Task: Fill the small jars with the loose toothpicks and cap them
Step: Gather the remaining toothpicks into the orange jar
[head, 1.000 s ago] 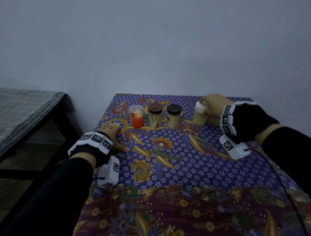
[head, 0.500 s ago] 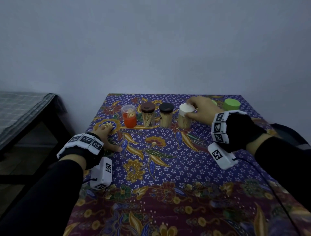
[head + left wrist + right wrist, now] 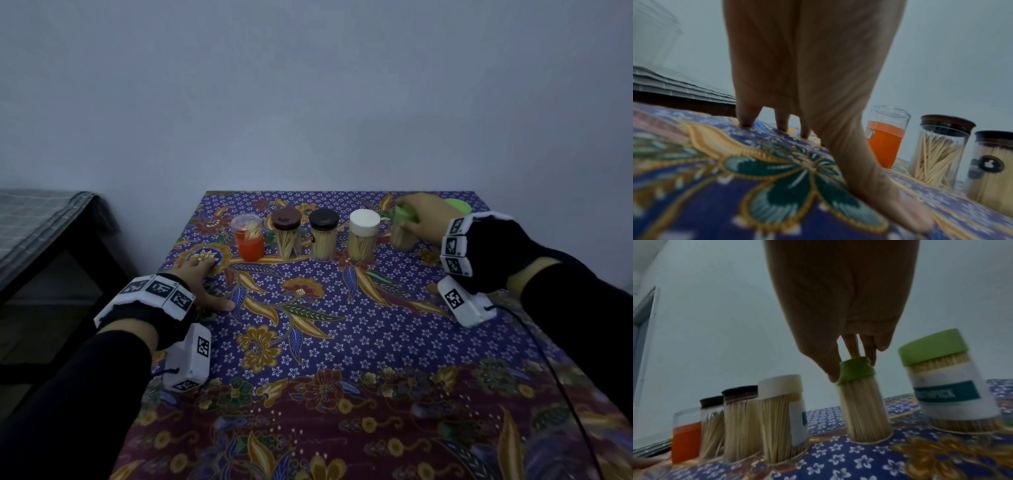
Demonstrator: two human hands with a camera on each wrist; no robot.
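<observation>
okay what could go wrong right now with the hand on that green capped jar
1. The right hand pinches the green-capped jar only by its cap; if the cap sits loose, it might come off and spill toothpicks.
2. The white-capped jar and a second green-capped jar stand close on either side, so a sideways move could knock one over.
3. The left hand rests flat on the cloth, steadying nothing.

Printed cloth tablecloth (image 3: 308,342), matt; clear glossy jars (image 3: 937,154); wooden toothpicks (image 3: 863,410); matt green plastic cap (image 3: 856,371).
</observation>
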